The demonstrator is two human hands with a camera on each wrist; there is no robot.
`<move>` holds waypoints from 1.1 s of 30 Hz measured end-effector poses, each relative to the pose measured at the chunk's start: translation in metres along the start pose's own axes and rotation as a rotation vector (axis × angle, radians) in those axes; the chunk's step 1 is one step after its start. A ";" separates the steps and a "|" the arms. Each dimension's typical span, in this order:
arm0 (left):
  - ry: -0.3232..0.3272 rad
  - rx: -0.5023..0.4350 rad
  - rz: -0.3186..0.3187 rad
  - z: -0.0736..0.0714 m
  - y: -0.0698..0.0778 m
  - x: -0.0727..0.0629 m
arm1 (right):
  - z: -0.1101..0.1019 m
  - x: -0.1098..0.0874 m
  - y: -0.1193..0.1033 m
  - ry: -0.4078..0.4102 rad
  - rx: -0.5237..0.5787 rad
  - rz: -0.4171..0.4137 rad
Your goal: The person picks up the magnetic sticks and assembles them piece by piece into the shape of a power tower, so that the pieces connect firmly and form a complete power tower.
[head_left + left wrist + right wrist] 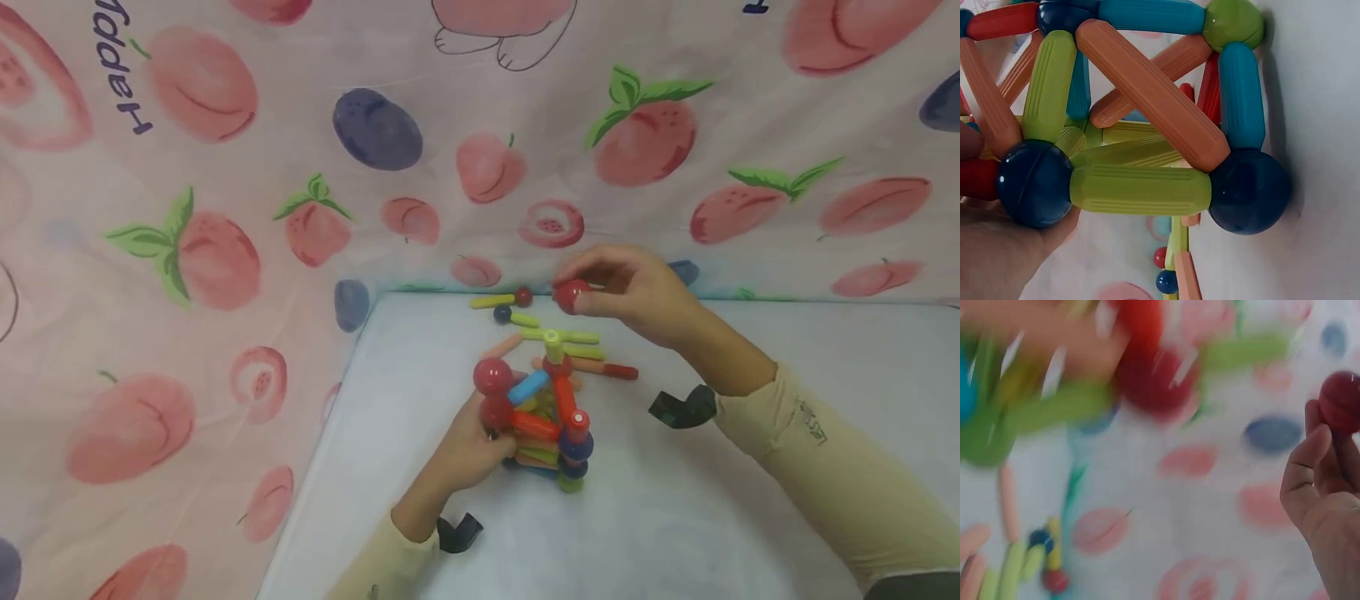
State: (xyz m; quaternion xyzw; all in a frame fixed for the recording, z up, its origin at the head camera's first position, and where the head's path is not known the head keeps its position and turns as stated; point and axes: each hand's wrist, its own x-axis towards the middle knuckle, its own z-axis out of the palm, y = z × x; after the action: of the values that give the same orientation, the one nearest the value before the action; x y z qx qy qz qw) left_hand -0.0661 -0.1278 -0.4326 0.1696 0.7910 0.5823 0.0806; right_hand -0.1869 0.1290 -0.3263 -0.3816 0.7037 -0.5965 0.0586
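Gripping a ball-and-rod frame (538, 456) with the left hand (465, 450), pinching a loose red ball (572, 297) in the right hand (639, 300)

At far left hangs a fruit-printed sheet (172, 333), which runs on behind the white table (375, 450). Next comes a cream left sleeve (386, 562), a black band (460, 533) by its cuff. The left hand's fingers are curled round the left side of the frame, beside two stacked red balls (492, 377); a red rod (535, 426) and a blue rod (529, 387) run rightward from this corner. In the left wrist view, a yellow-green crossbar (1141, 189) joins two navy balls (1249, 191), and a salmon diagonal (1154, 94) slants above it.

Behind the frame, loose pieces lie on the table: a yellow rod (492, 302) touching a dark red ball (523, 297), a navy ball with its rod (525, 321), several yellow-green rods (577, 337), and a dark red rod (621, 372) farthest right.

At the frame's back corner, a yellow-green upright (552, 347) stands on a red ball; at its front right corner, a short red upright (577, 425) tops navy balls, a green ball (571, 483) below them.

Farther right, the right hand's thumb and fingers are closed on the loose red ball, in the air beyond the frame and apart from it. Another black band and a lettered right sleeve (832, 467) follow.
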 end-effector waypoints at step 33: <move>-0.163 0.020 -0.044 -0.003 0.004 -0.022 | 0.001 0.035 0.146 -0.151 -0.653 0.282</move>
State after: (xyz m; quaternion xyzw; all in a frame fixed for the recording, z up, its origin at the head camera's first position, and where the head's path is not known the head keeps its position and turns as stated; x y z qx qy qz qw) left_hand -0.0454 -0.1372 -0.4292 0.1997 0.7911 0.5567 0.1558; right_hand -0.2793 0.1064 -0.4422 -0.3222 0.8966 -0.2963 0.0672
